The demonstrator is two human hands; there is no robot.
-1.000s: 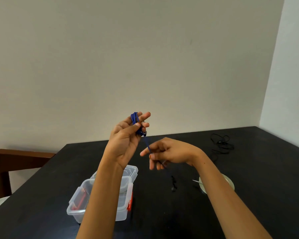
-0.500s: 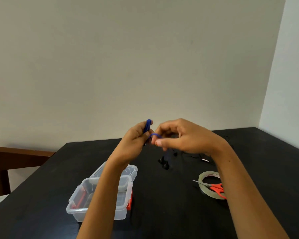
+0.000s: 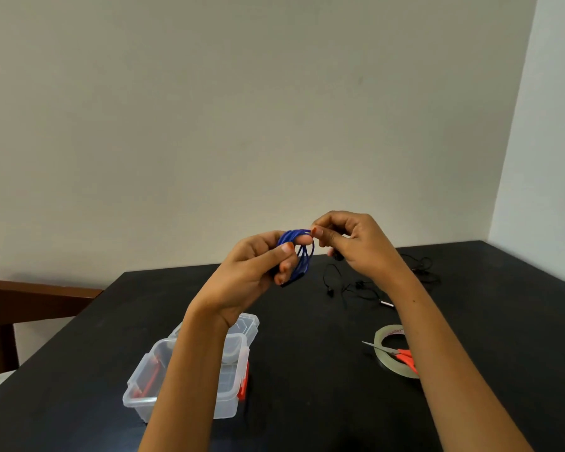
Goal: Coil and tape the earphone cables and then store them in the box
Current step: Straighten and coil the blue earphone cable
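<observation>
A plain pale wall (image 3: pixel 242 125) meets a lighter side wall at the right, behind a black worktop (image 3: pixel 307 386). A brown wooden piece of furniture (image 3: pixel 30 291) stands past the worktop's left edge.

Both forearms are raised above the middle of the worktop. The left hand (image 3: pixel 252 272) holds the blue earphone cable (image 3: pixel 302 252), wound into a small coil of several loops. Its grip is closed on the coil, with the thumb laid across the top of the loops and the fingers curled behind them. The coil hangs in the air, clear of the worktop.

The right hand (image 3: pixel 356 243) meets the coil at its upper edge. Its grip is closed, with thumb and forefinger pinched together on the topmost strand. A small dark piece shows under this hand's curled fingers; what it is cannot be told.

A black earphone cable (image 3: pixel 418 265) lies loose and uncoiled on the far part of the worktop, behind the right forearm.

A clear plastic box (image 3: pixel 137 402) with red latches sits open near the left forearm, partly hidden by it. Its clear lid (image 3: pixel 247 321) lies just behind the box.

A roll of clear tape (image 3: pixel 379 355) lies flat at the right, beside the right forearm. Orange-handled scissors (image 3: pixel 405 355) rest across the roll.
</observation>
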